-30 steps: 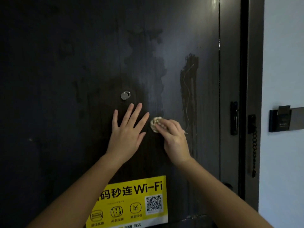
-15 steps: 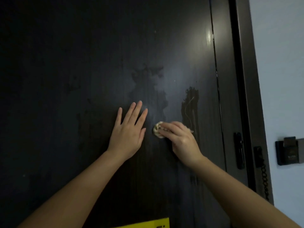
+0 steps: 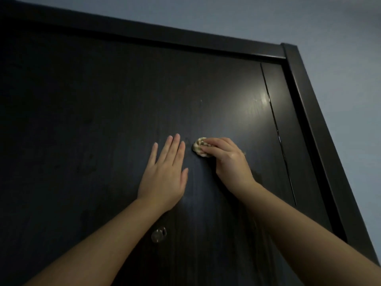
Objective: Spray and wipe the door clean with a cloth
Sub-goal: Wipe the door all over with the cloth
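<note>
Door (image 3: pixel 103 120): dark wood, shown near its top edge.
Left hand (image 3: pixel 165 174): laid flat, released, nothing held.
Right hand (image 3: pixel 228 159): clenched on a balled cloth (image 3: pixel 199 148), pressed at one o'clock from the left hand.
Progress: wiping judged underway; upper panel apparently left.

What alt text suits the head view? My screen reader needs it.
A right hand presses a balled cloth against a dark door while the left hand lies flat beside it; a peephole sits below.
</note>
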Demonstrator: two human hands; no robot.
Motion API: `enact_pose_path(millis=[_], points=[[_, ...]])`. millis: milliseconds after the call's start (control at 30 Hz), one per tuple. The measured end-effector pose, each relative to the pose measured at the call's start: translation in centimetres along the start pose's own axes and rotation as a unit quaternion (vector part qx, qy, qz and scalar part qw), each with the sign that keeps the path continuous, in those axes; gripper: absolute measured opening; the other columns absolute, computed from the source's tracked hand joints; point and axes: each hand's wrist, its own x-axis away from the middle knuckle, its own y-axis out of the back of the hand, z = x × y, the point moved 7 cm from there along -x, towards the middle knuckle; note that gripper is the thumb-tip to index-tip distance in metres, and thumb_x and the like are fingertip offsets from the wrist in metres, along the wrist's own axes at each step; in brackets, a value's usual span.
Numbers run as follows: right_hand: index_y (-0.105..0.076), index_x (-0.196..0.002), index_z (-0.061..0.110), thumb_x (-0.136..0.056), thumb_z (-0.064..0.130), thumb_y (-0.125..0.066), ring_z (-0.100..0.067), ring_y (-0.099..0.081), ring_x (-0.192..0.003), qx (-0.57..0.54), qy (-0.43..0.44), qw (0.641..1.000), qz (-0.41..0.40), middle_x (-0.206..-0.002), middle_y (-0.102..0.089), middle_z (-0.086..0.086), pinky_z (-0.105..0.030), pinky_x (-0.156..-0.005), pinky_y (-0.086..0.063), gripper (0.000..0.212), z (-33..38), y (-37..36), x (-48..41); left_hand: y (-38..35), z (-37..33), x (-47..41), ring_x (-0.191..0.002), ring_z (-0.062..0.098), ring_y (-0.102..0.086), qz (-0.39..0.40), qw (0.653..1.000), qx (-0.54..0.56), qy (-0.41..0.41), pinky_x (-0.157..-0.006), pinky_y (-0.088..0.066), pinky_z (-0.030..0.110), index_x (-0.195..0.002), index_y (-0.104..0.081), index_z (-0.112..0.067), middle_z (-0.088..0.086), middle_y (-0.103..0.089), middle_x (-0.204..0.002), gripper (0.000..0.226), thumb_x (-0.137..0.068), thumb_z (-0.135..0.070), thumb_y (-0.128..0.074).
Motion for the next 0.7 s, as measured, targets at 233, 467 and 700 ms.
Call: enact_pose_path(millis=[233,467,700], points=[[-0.074,-0.104,0.011,-0.078,-0.005,-0.059,-0.025,-0.060,-0.102,0.027,-0.132,0.987,-0.086,-0.113,-0.069,-0.005,-0.012,-0.092,-0.032,0.034,-3.3,1.1,-2.8,-0.3,0.0,-0.3,-0.144,0.021,-0.023,-0.029,0.999,0.017,0.006,-0.116,-0.016,0.044,-0.145,-0.034,-0.007,0.009,-0.026,-0.155,0.062,-0.093,-0.039,-0.027],[-0.074,-0.103,0.009,-0.081,0.001,-0.047,-0.028,-0.059,-0.099,0.070,-0.038,0.996,-0.045,-0.113,-0.069,-0.009,-0.033,-0.089,-0.048,0.035,-7.5,4.1,-0.9,0.8,-2.4,-1.5,-0.146,0.023,-0.014,-0.008,0.989,0.035,0.146,-0.119,-0.010,0.046,-0.147,-0.030,-0.012,0.009,-0.024,-0.157,0.060,-0.096,-0.043,-0.028],[-0.074,-0.101,0.008,-0.084,0.005,-0.045,-0.023,-0.056,-0.101,0.042,0.088,0.995,-0.021,-0.112,-0.069,-0.008,-0.034,-0.087,-0.048,0.035,-7.8,4.1,0.9,0.0,-3.0,-1.7,-0.138,0.032,-0.033,-0.036,0.986,-0.006,0.164,-0.113,-0.025,0.052,-0.146,-0.035,-0.026,0.017,-0.041,-0.145,0.058,-0.091,-0.043,-0.028]])
